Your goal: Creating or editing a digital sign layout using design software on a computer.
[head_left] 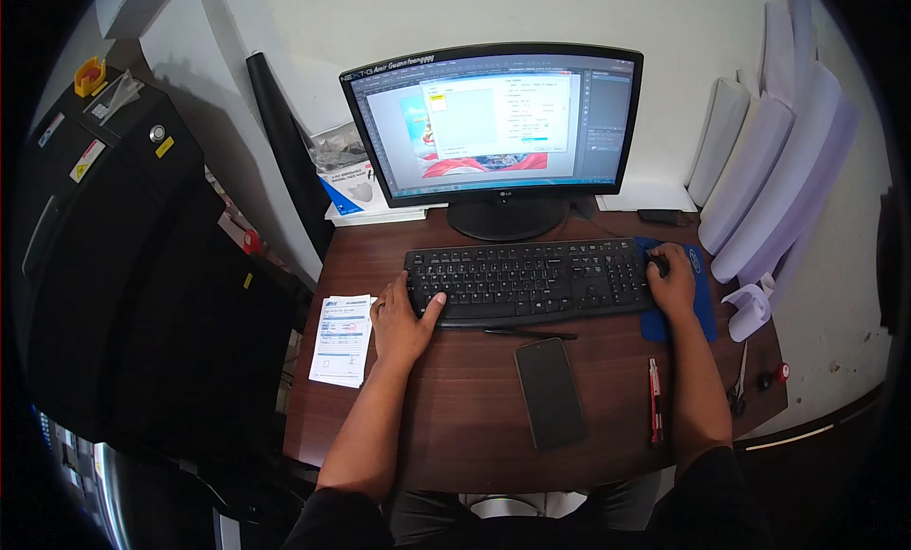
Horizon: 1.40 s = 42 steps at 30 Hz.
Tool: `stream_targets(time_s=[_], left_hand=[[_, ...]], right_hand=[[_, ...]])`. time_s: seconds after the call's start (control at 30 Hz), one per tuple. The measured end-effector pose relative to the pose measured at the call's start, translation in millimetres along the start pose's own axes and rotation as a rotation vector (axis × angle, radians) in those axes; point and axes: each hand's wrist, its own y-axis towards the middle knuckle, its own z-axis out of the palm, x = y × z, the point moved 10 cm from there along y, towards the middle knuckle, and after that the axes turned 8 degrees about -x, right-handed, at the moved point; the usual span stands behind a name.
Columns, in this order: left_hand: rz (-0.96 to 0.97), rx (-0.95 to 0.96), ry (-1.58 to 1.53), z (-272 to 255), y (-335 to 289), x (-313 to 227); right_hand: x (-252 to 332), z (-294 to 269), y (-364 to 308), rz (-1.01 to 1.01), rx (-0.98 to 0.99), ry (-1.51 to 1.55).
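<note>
At the left end of the black keyboard [531,282], my left hand [403,317] rests with its thumb and fingers apart, holding nothing. Its thumb lies by the keyboard's lower left corner. My right hand [674,279] is curled over a dark computer mouse [658,263], mostly hidden beneath it, on a blue mouse pad [700,308]. Behind the keyboard stands a black monitor [498,123], showing an image-editing window with a dialog box open over a colourful picture.
A dark smartphone [550,393] lies before the keyboard, a black pen [529,335] above it. Printed papers [342,341] are left of my left hand. Near my right forearm are a red pen [655,400] and scissors [739,389]. White paper rolls [759,161] lean at right; a large black machine [161,265] stands left.
</note>
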Motion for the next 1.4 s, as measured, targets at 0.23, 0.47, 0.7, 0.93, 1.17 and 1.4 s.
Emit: stream_targets(time_s=[0.23, 0.47, 0.7, 0.93, 1.17, 1.4], left_hand=[[-0.017, 0.022, -0.022, 1, 0, 3], [-0.017, 0.027, -0.028, 2, 0, 5], [-0.009, 0.009, -0.017, 2, 1, 5], [0.001, -0.002, -0.039, 3, 3, 4], [0.010, -0.019, 0.014, -2, 0, 5], [0.107, 0.042, 0.087, 3, -5, -14]], right_hand=[[3, -6, 2, -0.027, -0.069, 0.003], [-3, 0, 0, -0.028, -0.044, 0.017], [-4, 1, 1, -0.031, -0.049, 0.062], [-4, 1, 3, -0.026, -0.041, 0.057], [-5, 4, 1, -0.031, -0.031, 0.053], [-9, -5, -1, -0.069, -0.024, 0.037]])
